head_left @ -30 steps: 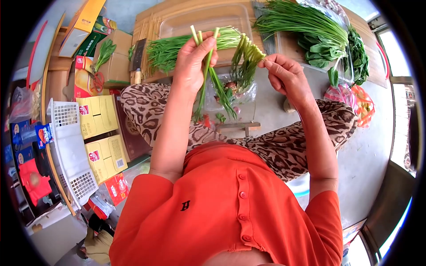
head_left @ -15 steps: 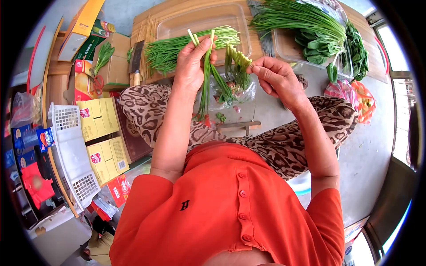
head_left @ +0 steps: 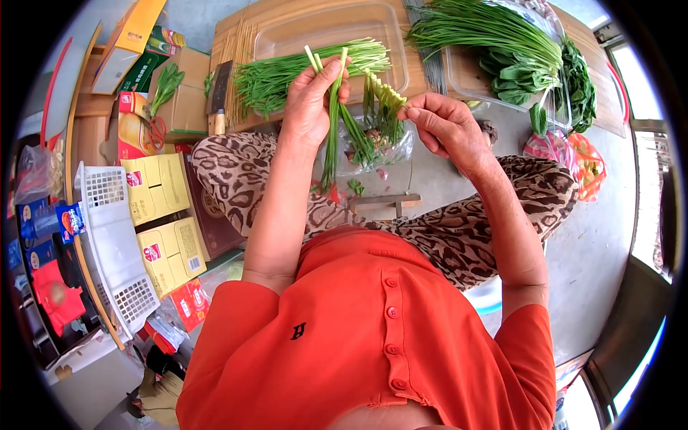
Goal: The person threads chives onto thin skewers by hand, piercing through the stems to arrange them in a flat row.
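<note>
My left hand (head_left: 313,104) is closed round a small bunch of garlic chives (head_left: 331,154), pale stalk ends up and green leaves hanging down. Thumb and forefinger of my right hand (head_left: 448,127) pinch the end of a thin skewer. A row of chives (head_left: 387,97) is threaded on it, pale bases along the skewer and leaves drooping between my hands. The skewer's far tip is hard to make out. Beyond my left hand lies a pile of chives (head_left: 276,84) in a clear plastic tray (head_left: 322,27). Below the threaded row, a plastic bag (head_left: 398,150) holds scraps.
Bamboo skewers (head_left: 235,32) and a cleaver (head_left: 221,89) lie on the wooden table's left. More long chives (head_left: 487,36) and leafy greens (head_left: 512,75) fill another tray at right. Boxes (head_left: 172,256), red scissors (head_left: 157,133) and a white basket (head_left: 115,244) stand left. A small wooden stool (head_left: 387,202) is below.
Both hands keep nearly the same place and grip. The view has shifted very slightly; the threaded chives look almost unchanged.
</note>
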The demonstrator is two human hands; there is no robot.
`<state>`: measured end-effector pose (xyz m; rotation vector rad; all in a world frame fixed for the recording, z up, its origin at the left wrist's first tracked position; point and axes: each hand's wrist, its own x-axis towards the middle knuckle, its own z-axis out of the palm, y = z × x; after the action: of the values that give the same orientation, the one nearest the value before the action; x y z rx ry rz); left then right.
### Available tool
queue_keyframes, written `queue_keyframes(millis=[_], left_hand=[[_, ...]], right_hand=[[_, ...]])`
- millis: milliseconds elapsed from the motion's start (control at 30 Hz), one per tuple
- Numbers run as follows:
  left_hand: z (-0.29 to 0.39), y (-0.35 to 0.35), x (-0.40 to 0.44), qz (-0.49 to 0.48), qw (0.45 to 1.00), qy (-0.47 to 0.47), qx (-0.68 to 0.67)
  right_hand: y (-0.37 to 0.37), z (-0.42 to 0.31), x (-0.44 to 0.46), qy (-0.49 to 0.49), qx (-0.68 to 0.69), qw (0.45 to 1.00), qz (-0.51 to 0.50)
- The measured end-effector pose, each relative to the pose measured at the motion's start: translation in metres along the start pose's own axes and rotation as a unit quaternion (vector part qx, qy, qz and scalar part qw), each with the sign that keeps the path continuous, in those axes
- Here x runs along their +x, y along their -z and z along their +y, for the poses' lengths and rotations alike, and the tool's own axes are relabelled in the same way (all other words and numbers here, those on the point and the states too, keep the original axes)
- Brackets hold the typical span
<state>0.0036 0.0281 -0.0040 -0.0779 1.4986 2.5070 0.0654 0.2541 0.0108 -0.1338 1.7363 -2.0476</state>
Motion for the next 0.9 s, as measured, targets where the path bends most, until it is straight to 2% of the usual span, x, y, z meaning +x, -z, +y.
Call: queue_keyframes(millis=[433, 700, 900], left_hand=[[-0.001, 0.005, 0.001, -0.011, 1.0, 0.0, 0.003], [0.006, 0.007, 0.001, -0.021, 0.997, -0.035, 0.068], [0.008, 0.008, 0.0, -0.036, 0.996, -0.015, 0.074]], right_hand=[[0.0, 0.002, 0.001, -0.004, 0.003, 1.0, 0.002], [-0.001, 0.004, 0.001, -0.003, 0.001, 1.0, 0.012], [-0.001, 0.005, 0.0, -0.004, 0.002, 1.0, 0.006]])
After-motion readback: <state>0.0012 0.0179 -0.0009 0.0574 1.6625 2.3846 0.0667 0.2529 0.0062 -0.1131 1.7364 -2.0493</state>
